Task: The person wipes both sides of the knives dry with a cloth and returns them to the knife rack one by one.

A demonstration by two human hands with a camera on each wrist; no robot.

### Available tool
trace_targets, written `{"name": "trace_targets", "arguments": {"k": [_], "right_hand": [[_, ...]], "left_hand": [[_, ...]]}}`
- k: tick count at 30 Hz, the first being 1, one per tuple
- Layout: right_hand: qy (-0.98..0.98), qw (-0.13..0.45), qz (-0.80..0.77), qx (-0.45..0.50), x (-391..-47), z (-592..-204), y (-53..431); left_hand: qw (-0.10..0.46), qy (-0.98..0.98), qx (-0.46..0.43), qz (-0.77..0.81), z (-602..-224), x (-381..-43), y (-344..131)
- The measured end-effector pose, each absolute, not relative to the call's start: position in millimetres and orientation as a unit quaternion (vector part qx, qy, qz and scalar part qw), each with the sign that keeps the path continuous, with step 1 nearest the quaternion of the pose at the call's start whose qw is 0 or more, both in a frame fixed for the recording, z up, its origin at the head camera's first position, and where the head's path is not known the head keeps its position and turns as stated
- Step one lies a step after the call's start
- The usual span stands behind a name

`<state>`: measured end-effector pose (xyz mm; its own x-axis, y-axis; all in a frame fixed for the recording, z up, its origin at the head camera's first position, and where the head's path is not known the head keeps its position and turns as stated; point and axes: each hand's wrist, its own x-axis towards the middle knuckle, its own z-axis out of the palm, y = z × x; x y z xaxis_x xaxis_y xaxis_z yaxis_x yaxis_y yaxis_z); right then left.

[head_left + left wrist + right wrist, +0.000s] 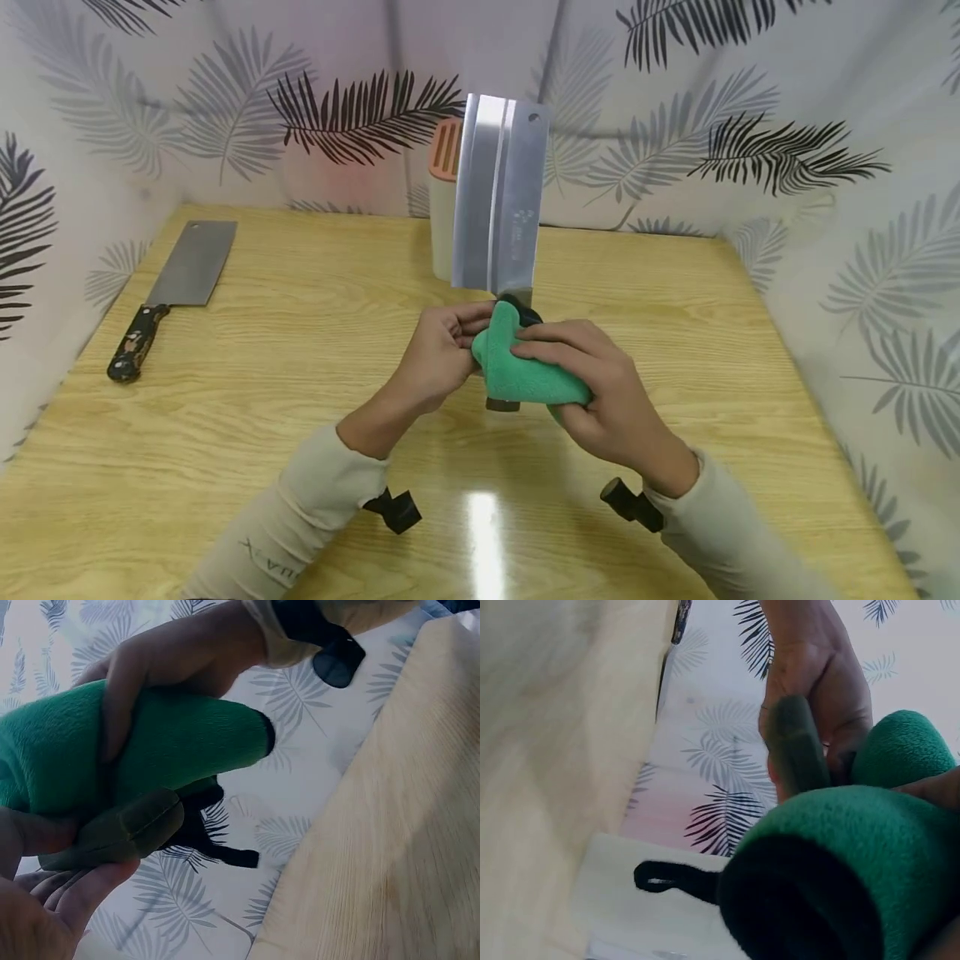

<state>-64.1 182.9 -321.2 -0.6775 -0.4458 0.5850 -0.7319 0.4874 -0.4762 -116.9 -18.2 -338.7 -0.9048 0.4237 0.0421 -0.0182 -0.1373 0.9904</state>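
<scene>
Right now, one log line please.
left hand: grips cleaver handle | right hand: holds green cloth against handle | second cleaver: lies on table

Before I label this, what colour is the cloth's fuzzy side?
Green; the cloth shows best in the head view.

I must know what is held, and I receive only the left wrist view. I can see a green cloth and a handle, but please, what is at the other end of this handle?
Observer: The head view shows a broad cleaver blade there, its far end seen against the patterned curtain.
Operator: Thank you. Is this blade also covered by the green cloth?
Observer: No, the blade is bare; the cloth is at the handle.
Operator: Does another knife lie on the table?
Observer: Yes, a second cleaver lies on its left part, with the dark patterned grip nearer to the head camera.
</scene>
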Motion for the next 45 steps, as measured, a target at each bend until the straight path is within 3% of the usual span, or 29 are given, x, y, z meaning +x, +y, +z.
{"name": "trace_targets", "arguments": {"k": [4, 10, 15, 17, 25, 31, 37, 39, 45], "right_hand": [[-0.829, 0.203, 0.369, 0.369, -55.3, -333.0, 183.0], [-0.817, 0.27, 0.26, 0.439, -45.0, -342.9, 176.6], [-0.814, 0.35, 0.238, 0.397, -49.8, -334.8, 170.7], [-0.815, 0.357, 0.238, 0.39, -51.4, -332.9, 169.2], [-0.866, 0.228, 0.186, 0.405, -53.5, -353.4, 187.2], [-0.941, 0.097, 0.106, 0.305, -86.1, -367.9, 220.9], [-0.954, -0.055, 0.12, 0.271, -123.6, -367.6, 239.6], [-0.955, -0.062, 0.158, 0.243, -140.9, -354.6, 239.7], [-0.95, 0.033, 0.258, 0.174, -210.8, -292.0, 221.0]], "left_hand": [[0.16, 0.645, 0.14, 0.734, -338.4, -122.3, -20.1], [0.147, 0.63, 0.154, 0.747, -328.9, -124.0, -25.8], [0.104, 0.657, 0.184, 0.724, -318.0, -121.5, -24.3], [0.09, 0.679, 0.188, 0.704, -313.7, -120.9, -25.4], [0.098, 0.643, 0.219, 0.727, -294.4, -129.9, -43.3], [0.135, 0.634, 0.247, 0.72, -282.2, -134.0, -58.6], [0.186, 0.601, 0.262, 0.731, -277.6, -134.1, -64.0], [0.197, 0.594, 0.264, 0.734, -277.5, -133.8, -65.1], [0.21, 0.587, 0.252, 0.74, -274.1, -132.6, -67.0]]}}
